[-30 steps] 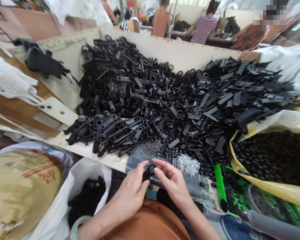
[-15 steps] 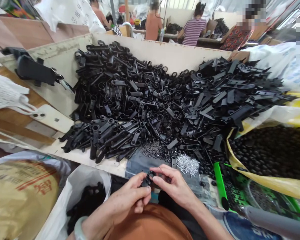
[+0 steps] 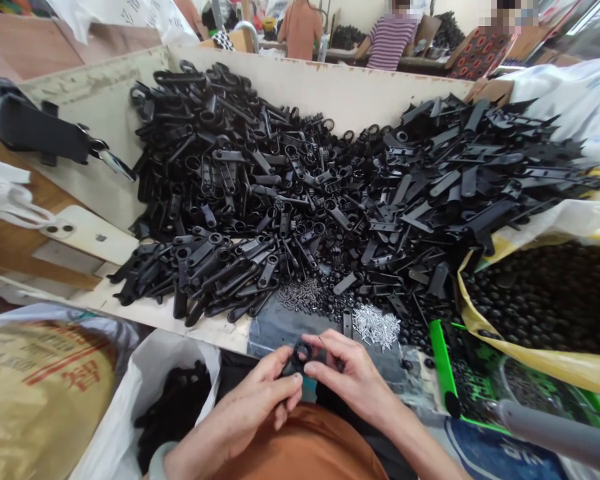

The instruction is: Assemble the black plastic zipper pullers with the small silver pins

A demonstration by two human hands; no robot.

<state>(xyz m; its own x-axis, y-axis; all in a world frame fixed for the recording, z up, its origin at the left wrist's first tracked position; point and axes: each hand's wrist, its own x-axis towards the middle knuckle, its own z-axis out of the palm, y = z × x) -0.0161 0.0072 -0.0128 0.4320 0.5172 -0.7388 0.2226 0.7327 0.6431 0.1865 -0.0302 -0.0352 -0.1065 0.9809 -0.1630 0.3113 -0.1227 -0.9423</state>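
Between my hands, in front of my body, is a small black plastic part with a ring-shaped end (image 3: 301,355). My left hand (image 3: 263,393) is closed on it, thumb along its near side. My right hand (image 3: 349,373) pinches the ring from the right with thumb and fingertips. The rest of the part is hidden by my fingers. Just beyond lie a pile of small silver pins (image 3: 377,325) and a heap of small grey metal pieces (image 3: 300,295). Black handle-like parts with ring ends (image 3: 220,273) lie in a row at the bench's front left.
Large heaps of black ring-ended parts (image 3: 230,160) and flat black pieces (image 3: 455,180) fill the walled bench. At right are a bag of black beads (image 3: 545,300) and a green tray (image 3: 444,367). A white sack (image 3: 130,393) stands left, below a phone (image 3: 87,233). People sit beyond.
The camera view has tilted down and shifted slightly. The ring end of the black part shows a little more openly between my hands; both hands keep their hold.
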